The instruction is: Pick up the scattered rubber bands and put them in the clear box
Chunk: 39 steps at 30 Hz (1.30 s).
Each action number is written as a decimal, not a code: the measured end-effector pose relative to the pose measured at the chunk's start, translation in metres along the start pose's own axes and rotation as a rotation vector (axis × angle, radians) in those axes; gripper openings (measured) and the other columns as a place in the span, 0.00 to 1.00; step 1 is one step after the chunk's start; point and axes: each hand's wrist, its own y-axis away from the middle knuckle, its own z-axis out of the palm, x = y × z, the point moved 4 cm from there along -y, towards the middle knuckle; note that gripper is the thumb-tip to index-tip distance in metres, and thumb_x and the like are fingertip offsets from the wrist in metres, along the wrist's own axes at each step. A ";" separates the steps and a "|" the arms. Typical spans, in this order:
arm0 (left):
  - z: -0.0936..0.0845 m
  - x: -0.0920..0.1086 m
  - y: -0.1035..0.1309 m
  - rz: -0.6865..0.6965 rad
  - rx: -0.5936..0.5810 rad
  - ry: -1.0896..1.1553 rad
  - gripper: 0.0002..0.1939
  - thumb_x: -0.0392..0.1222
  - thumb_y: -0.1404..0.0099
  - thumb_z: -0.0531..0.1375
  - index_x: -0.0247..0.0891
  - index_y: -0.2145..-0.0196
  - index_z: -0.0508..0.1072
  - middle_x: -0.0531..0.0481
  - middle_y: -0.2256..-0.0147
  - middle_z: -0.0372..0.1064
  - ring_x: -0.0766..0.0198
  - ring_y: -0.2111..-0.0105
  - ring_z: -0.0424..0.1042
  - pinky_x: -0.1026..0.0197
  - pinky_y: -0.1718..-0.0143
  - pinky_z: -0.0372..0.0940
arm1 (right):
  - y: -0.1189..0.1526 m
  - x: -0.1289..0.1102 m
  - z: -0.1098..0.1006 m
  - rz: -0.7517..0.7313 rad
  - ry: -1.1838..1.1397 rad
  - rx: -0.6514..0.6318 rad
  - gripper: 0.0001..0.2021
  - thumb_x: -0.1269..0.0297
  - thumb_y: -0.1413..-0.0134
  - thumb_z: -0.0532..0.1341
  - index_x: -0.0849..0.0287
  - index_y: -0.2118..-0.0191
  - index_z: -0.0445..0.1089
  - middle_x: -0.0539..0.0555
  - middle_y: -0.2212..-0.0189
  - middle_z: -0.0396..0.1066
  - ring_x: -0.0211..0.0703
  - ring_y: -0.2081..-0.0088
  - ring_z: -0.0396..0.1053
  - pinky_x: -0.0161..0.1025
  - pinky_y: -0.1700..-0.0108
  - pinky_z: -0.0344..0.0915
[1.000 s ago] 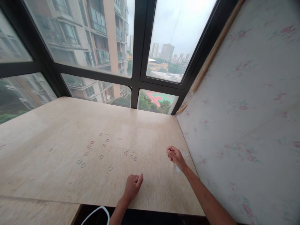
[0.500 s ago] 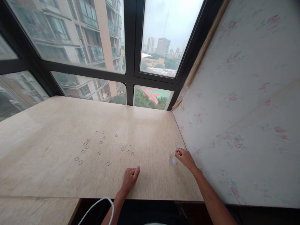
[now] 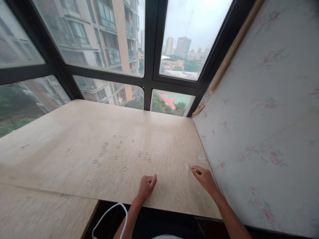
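Observation:
My left hand is closed in a fist above the front of the pale stone surface, and what it holds, if anything, is hidden. My right hand has its fingertips pinched together over a small clear plastic container near the right wall. What lies between those fingertips is too small to make out. Several thin rings lie spread over the surface to the left, among them a dark ring, a red ring and a purplish ring.
A clear lid-like piece lies beyond my right hand, close to the flowered wall. Dark-framed windows border the back of the stone surface. A white cable loops at the front edge.
The view has turned slightly to the left. My right hand has come down to the clear container, its fingertips now at the container's top. My left hand remains closed.

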 end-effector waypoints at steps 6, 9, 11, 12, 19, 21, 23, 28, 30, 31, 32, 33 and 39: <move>-0.001 0.004 0.001 -0.060 0.000 0.054 0.28 0.59 0.35 0.46 0.40 0.84 0.41 0.57 0.84 0.37 0.73 0.83 0.39 0.61 0.80 0.36 | 0.038 -0.032 0.058 -0.020 -0.157 -0.195 0.21 0.48 0.40 0.51 0.57 0.65 0.75 0.53 0.75 0.74 0.43 0.75 0.69 0.37 0.70 0.62; -0.003 0.004 -0.001 -0.118 0.001 0.141 0.28 0.61 0.36 0.46 0.40 0.83 0.42 0.57 0.84 0.37 0.73 0.83 0.39 0.61 0.80 0.35 | 0.049 -0.031 0.076 0.027 -0.101 -0.196 0.26 0.44 0.40 0.47 0.57 0.73 0.71 0.51 0.83 0.68 0.44 0.78 0.68 0.36 0.72 0.60; -0.008 0.003 -0.003 -0.154 0.031 0.201 0.29 0.63 0.37 0.47 0.41 0.83 0.42 0.57 0.84 0.37 0.73 0.82 0.38 0.62 0.80 0.35 | 0.051 -0.026 0.081 0.068 -0.082 -0.172 0.28 0.41 0.41 0.46 0.57 0.76 0.69 0.51 0.83 0.69 0.44 0.78 0.68 0.37 0.71 0.60; -0.012 0.003 -0.004 -0.168 0.057 0.223 0.30 0.64 0.37 0.47 0.41 0.83 0.42 0.58 0.84 0.37 0.73 0.82 0.38 0.62 0.80 0.35 | 0.051 -0.022 0.082 0.092 -0.083 -0.167 0.29 0.40 0.41 0.46 0.57 0.77 0.69 0.52 0.83 0.69 0.44 0.78 0.68 0.37 0.71 0.60; -0.100 -0.004 -0.017 -0.238 0.476 0.241 0.30 0.64 0.37 0.48 0.41 0.86 0.47 0.57 0.87 0.44 0.71 0.84 0.45 0.63 0.81 0.43 | 0.048 -0.017 0.086 0.117 0.059 -0.100 0.33 0.34 0.46 0.45 0.55 0.86 0.63 0.50 0.92 0.61 0.43 0.86 0.62 0.38 0.75 0.58; -0.137 -0.006 -0.019 -0.258 0.615 0.186 0.30 0.62 0.36 0.47 0.40 0.88 0.52 0.56 0.88 0.48 0.70 0.85 0.51 0.63 0.80 0.48 | 0.047 -0.018 0.086 0.093 0.101 -0.066 0.34 0.33 0.46 0.43 0.55 0.87 0.62 0.51 0.91 0.61 0.44 0.86 0.62 0.39 0.76 0.57; -0.172 -0.010 -0.020 -0.296 0.688 0.115 0.30 0.60 0.35 0.46 0.40 0.88 0.55 0.55 0.89 0.50 0.68 0.85 0.54 0.63 0.79 0.52 | 0.046 -0.018 0.087 0.064 0.148 -0.024 0.36 0.33 0.45 0.41 0.55 0.87 0.65 0.52 0.90 0.62 0.46 0.85 0.63 0.39 0.78 0.56; -0.236 -0.028 -0.020 -0.389 0.689 -0.169 0.22 0.55 0.36 0.48 0.38 0.79 0.67 0.54 0.83 0.62 0.64 0.80 0.62 0.64 0.76 0.54 | 0.046 -0.019 0.086 -0.029 0.284 0.085 0.39 0.33 0.44 0.38 0.55 0.82 0.74 0.56 0.87 0.66 0.49 0.83 0.65 0.39 0.78 0.53; -0.252 -0.036 -0.021 -0.441 0.651 -0.308 0.17 0.52 0.38 0.52 0.37 0.71 0.71 0.53 0.79 0.66 0.64 0.77 0.65 0.64 0.74 0.54 | 0.046 -0.019 0.087 -0.040 0.297 0.085 0.39 0.34 0.44 0.38 0.55 0.82 0.74 0.57 0.86 0.66 0.48 0.82 0.65 0.39 0.78 0.54; -0.258 -0.040 -0.022 -0.459 0.628 -0.360 0.15 0.50 0.39 0.53 0.38 0.67 0.73 0.53 0.78 0.68 0.63 0.75 0.66 0.65 0.73 0.54 | 0.046 -0.019 0.087 -0.042 0.300 0.085 0.40 0.34 0.43 0.38 0.55 0.83 0.74 0.57 0.86 0.67 0.48 0.82 0.65 0.39 0.77 0.54; -0.263 -0.044 -0.024 -0.470 0.606 -0.400 0.15 0.49 0.39 0.54 0.38 0.62 0.73 0.53 0.76 0.68 0.63 0.74 0.67 0.65 0.73 0.54 | 0.047 -0.018 0.087 -0.044 0.304 0.087 0.40 0.34 0.43 0.37 0.56 0.83 0.73 0.58 0.85 0.67 0.48 0.82 0.65 0.39 0.77 0.54; -0.267 -0.047 -0.026 -0.473 0.585 -0.431 0.15 0.47 0.40 0.54 0.38 0.58 0.73 0.53 0.75 0.69 0.63 0.73 0.68 0.65 0.72 0.55 | 0.047 -0.018 0.088 -0.046 0.308 0.089 0.40 0.34 0.43 0.37 0.56 0.84 0.73 0.58 0.85 0.67 0.48 0.82 0.65 0.39 0.77 0.54; -0.290 -0.058 -0.046 -0.385 0.403 -0.626 0.20 0.39 0.43 0.54 0.37 0.53 0.74 0.48 0.67 0.72 0.60 0.65 0.69 0.64 0.65 0.60 | 0.047 -0.018 0.090 -0.061 0.356 0.091 0.40 0.38 0.40 0.36 0.57 0.85 0.71 0.58 0.85 0.67 0.48 0.82 0.65 0.40 0.76 0.52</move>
